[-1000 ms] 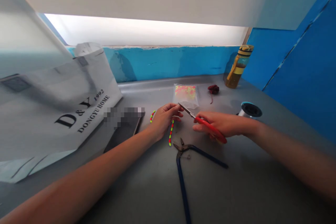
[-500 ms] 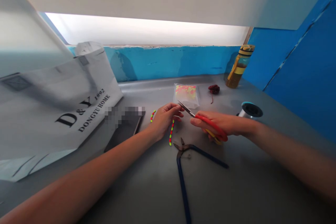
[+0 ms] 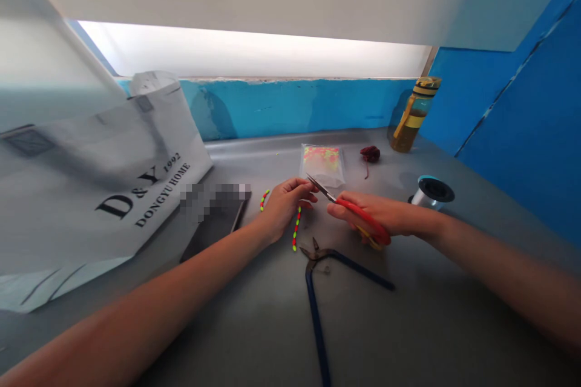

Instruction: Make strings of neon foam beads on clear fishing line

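- On grey table [image 3: 254, 314]: left hand [image 3: 284, 204] pinching bead string [image 3: 296, 228], which hangs below its fingers.
- Right hand [image 3: 381, 214] clenched around red scissors [image 3: 349, 208], blades just beside the left fingertips.

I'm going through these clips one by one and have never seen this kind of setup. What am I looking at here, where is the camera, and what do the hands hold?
There is no machine here: a person works with two bare hands, and the one camera sits on their head, looking forward and down, so the arms come in from the bottom edge. The left hand pinches a strand of red, yellow and green beads. The right hand holds red-handled scissors, blades pointing toward the left fingers. On the grey table lie blue-handled pliers, a clear bag of pink and yellow beads, a spool, a small dark red bundle, an amber water bottle and a white printed bag.
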{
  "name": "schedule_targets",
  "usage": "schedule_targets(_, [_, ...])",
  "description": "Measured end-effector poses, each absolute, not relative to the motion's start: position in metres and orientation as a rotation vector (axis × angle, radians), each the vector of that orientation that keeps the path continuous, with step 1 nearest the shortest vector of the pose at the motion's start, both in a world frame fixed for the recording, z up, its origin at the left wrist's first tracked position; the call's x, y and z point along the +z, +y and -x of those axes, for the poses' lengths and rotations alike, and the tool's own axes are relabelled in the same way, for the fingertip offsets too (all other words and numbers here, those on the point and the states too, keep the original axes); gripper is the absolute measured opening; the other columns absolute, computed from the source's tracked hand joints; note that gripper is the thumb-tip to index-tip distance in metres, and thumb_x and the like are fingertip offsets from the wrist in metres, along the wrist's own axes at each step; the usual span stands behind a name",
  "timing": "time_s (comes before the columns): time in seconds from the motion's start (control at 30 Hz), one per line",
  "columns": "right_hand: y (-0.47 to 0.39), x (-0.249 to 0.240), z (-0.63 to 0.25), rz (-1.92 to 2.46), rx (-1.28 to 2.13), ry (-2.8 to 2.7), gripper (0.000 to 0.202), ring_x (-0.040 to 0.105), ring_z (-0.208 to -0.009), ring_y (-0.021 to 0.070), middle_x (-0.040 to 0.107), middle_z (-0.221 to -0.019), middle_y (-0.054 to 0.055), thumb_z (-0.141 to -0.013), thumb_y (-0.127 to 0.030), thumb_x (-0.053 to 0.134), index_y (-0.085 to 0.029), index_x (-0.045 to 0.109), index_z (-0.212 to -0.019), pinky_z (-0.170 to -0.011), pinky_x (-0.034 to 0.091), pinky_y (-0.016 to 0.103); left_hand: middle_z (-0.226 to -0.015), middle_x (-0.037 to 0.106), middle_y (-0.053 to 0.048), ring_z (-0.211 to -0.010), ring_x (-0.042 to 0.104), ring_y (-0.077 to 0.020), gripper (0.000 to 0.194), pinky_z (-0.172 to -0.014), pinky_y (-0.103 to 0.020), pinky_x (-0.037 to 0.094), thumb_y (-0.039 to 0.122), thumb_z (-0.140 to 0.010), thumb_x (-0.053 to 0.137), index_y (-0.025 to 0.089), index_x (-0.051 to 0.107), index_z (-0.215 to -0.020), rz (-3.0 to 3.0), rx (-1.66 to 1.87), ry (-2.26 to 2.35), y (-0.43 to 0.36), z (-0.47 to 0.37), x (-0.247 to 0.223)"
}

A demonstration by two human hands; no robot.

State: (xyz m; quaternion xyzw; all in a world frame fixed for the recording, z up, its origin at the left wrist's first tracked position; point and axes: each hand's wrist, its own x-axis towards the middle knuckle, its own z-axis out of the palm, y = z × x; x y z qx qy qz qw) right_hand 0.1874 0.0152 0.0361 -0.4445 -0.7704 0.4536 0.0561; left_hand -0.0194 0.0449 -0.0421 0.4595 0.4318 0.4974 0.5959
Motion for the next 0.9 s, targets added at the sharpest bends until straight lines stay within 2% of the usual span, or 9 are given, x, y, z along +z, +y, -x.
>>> schedule_targets(0.27, [0.0170,0.0330,-0.1894,1.339,1.309,-2.388,0.042,0.050,-0.067,0.0135,0.053,-0.079,0.001,-0.091,-0.061,0.049,-0.020,0.049,-0.086,-0.059,0.041,0.026,-0.090,0.070,-0.006,-0.071,0.062,-0.0159,0.018,-0.066,-0.028,0.049,0.034,-0.072,0.073,0.018,0.065,-0.077,-1.071,1.152,1.006,0.0435,0.0187,-0.0402])
schedule_targets(0.63, [0.0182,0.0272,-0.1917,1.347,1.301,-2.325,0.049,0.051,-0.062,0.0127,0.055,-0.074,0.000,-0.091,-0.067,0.047,-0.018,0.052,-0.092,-0.055,0.038,0.025,-0.093,0.070,-0.007,-0.075,0.063,-0.0181,0.018,-0.066,-0.029,0.050,0.034,-0.072,0.072,0.019,0.066,-0.077,-1.068,1.156,1.016,0.0423,0.0188,-0.0391])
schedule_targets(0.9, [0.0193,0.0277,-0.1924,1.348,1.492,-2.277,0.049,0.056,-0.063,0.0136,0.053,-0.079,0.000,-0.089,-0.069,0.048,-0.020,0.046,-0.091,-0.055,0.047,0.025,-0.090,0.071,-0.006,-0.072,0.063,-0.0161,0.019,-0.067,-0.028,0.049,0.035,-0.072,0.073,0.017,0.067,-0.079,-1.051,1.151,0.984,0.0444,0.0196,-0.0419])
